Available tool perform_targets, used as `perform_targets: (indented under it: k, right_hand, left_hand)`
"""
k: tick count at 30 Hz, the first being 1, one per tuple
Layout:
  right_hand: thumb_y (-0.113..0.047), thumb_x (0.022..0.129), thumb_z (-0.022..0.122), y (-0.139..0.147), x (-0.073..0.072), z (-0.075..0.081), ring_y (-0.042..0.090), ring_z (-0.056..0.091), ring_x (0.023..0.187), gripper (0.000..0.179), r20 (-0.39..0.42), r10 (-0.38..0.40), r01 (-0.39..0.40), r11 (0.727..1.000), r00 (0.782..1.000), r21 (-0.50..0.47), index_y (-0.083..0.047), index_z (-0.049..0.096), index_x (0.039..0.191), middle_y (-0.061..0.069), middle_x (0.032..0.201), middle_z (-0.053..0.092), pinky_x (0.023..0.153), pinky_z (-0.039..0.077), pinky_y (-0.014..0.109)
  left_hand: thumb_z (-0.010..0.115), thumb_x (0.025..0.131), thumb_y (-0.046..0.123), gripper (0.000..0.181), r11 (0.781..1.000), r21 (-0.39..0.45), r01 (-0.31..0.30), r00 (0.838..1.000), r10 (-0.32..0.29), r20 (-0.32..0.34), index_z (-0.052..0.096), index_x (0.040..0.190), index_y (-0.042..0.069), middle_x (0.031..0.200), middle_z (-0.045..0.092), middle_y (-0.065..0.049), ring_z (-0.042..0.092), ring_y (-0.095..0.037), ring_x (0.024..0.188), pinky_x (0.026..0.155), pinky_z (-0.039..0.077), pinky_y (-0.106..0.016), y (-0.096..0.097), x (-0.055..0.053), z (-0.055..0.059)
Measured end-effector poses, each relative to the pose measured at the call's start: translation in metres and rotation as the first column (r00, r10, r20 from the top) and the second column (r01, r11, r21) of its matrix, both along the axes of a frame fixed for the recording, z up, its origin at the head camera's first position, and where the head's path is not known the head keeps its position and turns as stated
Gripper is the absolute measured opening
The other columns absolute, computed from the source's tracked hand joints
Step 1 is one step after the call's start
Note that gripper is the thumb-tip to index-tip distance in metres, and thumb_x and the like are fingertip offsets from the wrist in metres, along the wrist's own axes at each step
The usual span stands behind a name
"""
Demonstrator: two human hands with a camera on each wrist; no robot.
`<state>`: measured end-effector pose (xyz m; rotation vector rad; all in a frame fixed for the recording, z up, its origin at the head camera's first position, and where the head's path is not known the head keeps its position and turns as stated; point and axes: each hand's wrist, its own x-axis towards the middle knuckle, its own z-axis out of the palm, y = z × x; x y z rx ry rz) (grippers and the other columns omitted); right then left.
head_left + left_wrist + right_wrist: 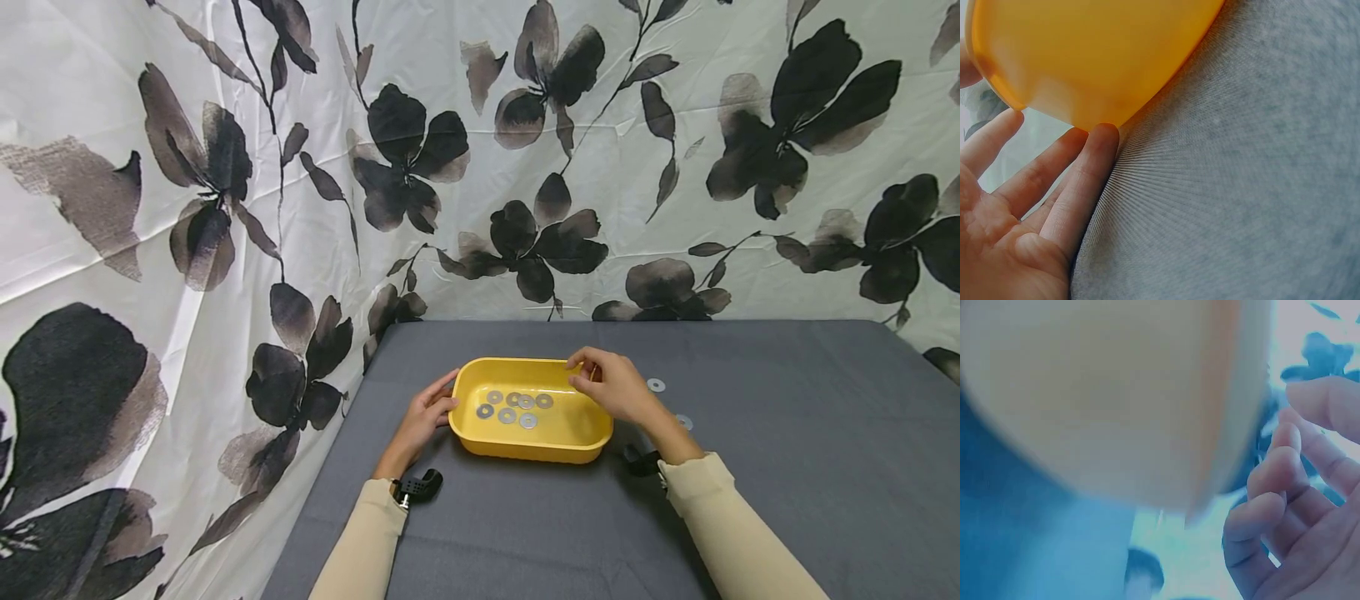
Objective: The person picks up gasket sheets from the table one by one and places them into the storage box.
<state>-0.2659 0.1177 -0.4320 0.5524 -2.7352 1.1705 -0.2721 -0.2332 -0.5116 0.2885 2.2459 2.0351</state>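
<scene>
A yellow tray (pixel 525 451) with rounded corners stands on the grey cloth, several flat metal washers (pixel 528 421) lying on its floor toward the left. At its left end, my left hand (pixel 422 417) touches the outer wall. Straight fingertips (pixel 1105 134) meet that wall close to the cloth in the left wrist view. Over the right end of the tray hovers my right hand (pixel 611 387), fingers loosely bent (pixel 1275 469) and thumb near the fingertips. Nothing shows between them. To the right of that hand, a washer (pixel 656 385) lies on the cloth.
Another washer (pixel 683 422) lies beside the right forearm, partly covered by it. The grey cloth (pixel 810 400) spreads right of the tray. A white floral curtain (pixel 480 150) hangs behind and along the left side. Each wrist wears a black camera mount (pixel 422 486).
</scene>
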Motion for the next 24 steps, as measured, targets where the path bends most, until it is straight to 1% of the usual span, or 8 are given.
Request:
perform_targets:
  k: [6, 9, 13, 18, 24]
  right_hand:
    - [-0.018, 0.097, 0.068, 0.04, -0.005, 0.0, 0.021, 0.052, 0.071, 0.02, 0.03, -0.078, 0.077, 0.996, 0.997, 0.036, -0.006, 0.069, 0.114, 0.006, 0.084, 0.06, 0.058, 0.043, 0.028]
    - [-0.019, 0.098, 0.068, 0.058, -0.008, -0.001, 0.021, 0.052, 0.071, 0.022, 0.026, -0.123, 0.122, 0.991, 0.992, 0.05, -0.006, 0.068, 0.116, 0.007, 0.085, 0.061, 0.059, 0.043, 0.03]
    - [-0.02, 0.098, 0.067, 0.078, -0.009, -0.003, 0.021, 0.054, 0.07, 0.026, 0.041, -0.17, 0.167, 0.983, 0.985, 0.074, -0.004, 0.066, 0.119, 0.009, 0.087, 0.062, 0.059, 0.045, 0.031]
    - [-0.022, 0.099, 0.066, 0.097, -0.014, -0.013, 0.02, 0.054, 0.068, 0.031, 0.082, -0.202, 0.192, 0.974, 0.976, 0.122, -0.002, 0.063, 0.122, 0.01, 0.088, 0.061, 0.059, 0.044, 0.032]
    - [-0.024, 0.098, 0.065, 0.112, -0.021, -0.029, 0.018, 0.054, 0.066, 0.041, 0.149, -0.234, 0.203, 0.959, 0.961, 0.198, 0.004, 0.061, 0.128, 0.009, 0.085, 0.062, 0.059, 0.042, 0.032]
  left_hand:
    - [0.06, 0.1, 0.016, 0.055, 1.0, 0.009, 0.002, 1.0, -0.002, 0.006, 0.05, 0.153, 0.026, 0.141, 0.061, -0.018, 0.066, -0.03, 0.115, 0.082, 0.061, -0.026, 0.0, 0.0, 0.001]
    - [0.06, 0.1, 0.016, 0.055, 1.0, 0.01, 0.005, 1.0, -0.005, 0.007, 0.049, 0.153, 0.026, 0.142, 0.061, -0.018, 0.066, -0.031, 0.116, 0.082, 0.061, -0.026, 0.0, 0.001, 0.001]
    - [0.06, 0.101, 0.016, 0.055, 1.0, 0.01, 0.006, 1.0, -0.006, 0.003, 0.049, 0.153, 0.026, 0.142, 0.06, -0.018, 0.065, -0.033, 0.118, 0.083, 0.061, -0.026, -0.001, 0.001, 0.001]
    - [0.06, 0.1, 0.017, 0.054, 1.0, 0.012, 0.005, 1.0, -0.005, -0.004, 0.049, 0.153, 0.027, 0.142, 0.06, -0.018, 0.064, -0.036, 0.119, 0.083, 0.061, -0.026, -0.001, 0.001, 0.0]
    - [0.06, 0.1, 0.017, 0.055, 1.0, 0.011, 0.006, 1.0, -0.006, -0.001, 0.05, 0.153, 0.027, 0.142, 0.06, -0.018, 0.065, -0.034, 0.119, 0.083, 0.061, -0.027, -0.001, 0.0, -0.001]
